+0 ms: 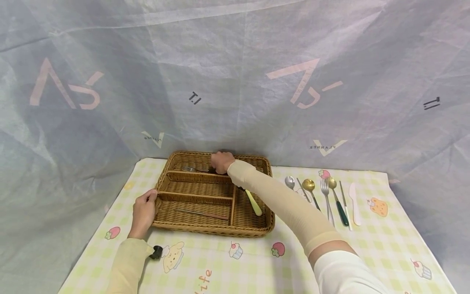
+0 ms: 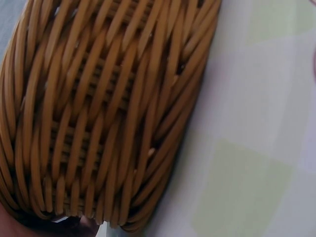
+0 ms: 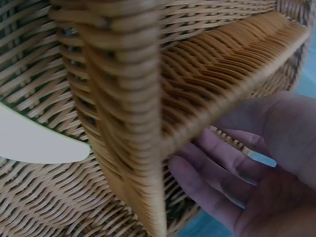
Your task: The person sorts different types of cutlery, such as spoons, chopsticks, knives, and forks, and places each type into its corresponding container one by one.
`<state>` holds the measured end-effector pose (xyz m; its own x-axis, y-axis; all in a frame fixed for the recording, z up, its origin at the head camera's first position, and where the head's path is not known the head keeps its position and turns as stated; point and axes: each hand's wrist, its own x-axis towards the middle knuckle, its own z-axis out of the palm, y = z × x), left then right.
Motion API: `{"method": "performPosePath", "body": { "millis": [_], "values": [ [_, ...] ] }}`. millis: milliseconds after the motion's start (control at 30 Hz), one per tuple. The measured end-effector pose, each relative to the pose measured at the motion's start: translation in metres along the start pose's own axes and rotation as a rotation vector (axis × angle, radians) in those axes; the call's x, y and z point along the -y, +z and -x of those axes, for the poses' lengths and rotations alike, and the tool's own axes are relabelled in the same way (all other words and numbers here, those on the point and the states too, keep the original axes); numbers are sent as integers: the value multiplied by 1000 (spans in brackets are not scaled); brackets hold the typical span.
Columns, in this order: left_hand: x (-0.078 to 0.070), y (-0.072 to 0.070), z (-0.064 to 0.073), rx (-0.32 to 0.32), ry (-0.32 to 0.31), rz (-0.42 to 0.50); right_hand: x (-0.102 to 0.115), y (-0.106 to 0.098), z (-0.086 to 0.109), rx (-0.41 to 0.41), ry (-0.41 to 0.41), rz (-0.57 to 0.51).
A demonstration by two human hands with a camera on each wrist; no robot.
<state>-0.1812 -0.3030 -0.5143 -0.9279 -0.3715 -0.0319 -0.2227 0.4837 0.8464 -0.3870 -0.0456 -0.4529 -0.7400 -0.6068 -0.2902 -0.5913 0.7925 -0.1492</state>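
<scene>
A brown wicker cutlery basket (image 1: 196, 232) with several compartments stands at the back of the table. My left hand (image 1: 143, 210) grips its left rim; the left wrist view is filled by the woven side wall (image 2: 98, 113). My right hand (image 1: 222, 162) reaches into the long back compartment, over the dark handle of a fork (image 1: 189, 168). In the right wrist view the right hand (image 3: 242, 163) has bent fingers behind a divider (image 3: 212, 94), which hides the thumb tip. I cannot tell whether it pinches the fork.
A brown-handled utensil (image 1: 205, 214) lies in the front compartment and a yellow-green handle (image 1: 254, 204) in the right one. Right of the basket lie several utensils, among them a fork (image 1: 326, 196), a gold spoon (image 1: 309, 185) and a white knife (image 1: 354, 204). A grey curtain (image 1: 235, 81) hangs behind.
</scene>
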Motion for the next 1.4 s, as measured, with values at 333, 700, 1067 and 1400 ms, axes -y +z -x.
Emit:
{"method": "performPosePath", "body": {
  "millis": [333,700,1067,1400],
  "values": [
    [5,-6,1,9,-20,-14,11,-14,33,-65,-103,-90],
    [4,-3,1,17,-19,-1,-6,-14,99,-173,-107,-83],
    [1,-5,0,30,-10,-4,-21,6,172,-403,-112,-154],
    [1,-1,2,25,-9,19,-36,39,232,-571,-82,-285]
  ]
}}
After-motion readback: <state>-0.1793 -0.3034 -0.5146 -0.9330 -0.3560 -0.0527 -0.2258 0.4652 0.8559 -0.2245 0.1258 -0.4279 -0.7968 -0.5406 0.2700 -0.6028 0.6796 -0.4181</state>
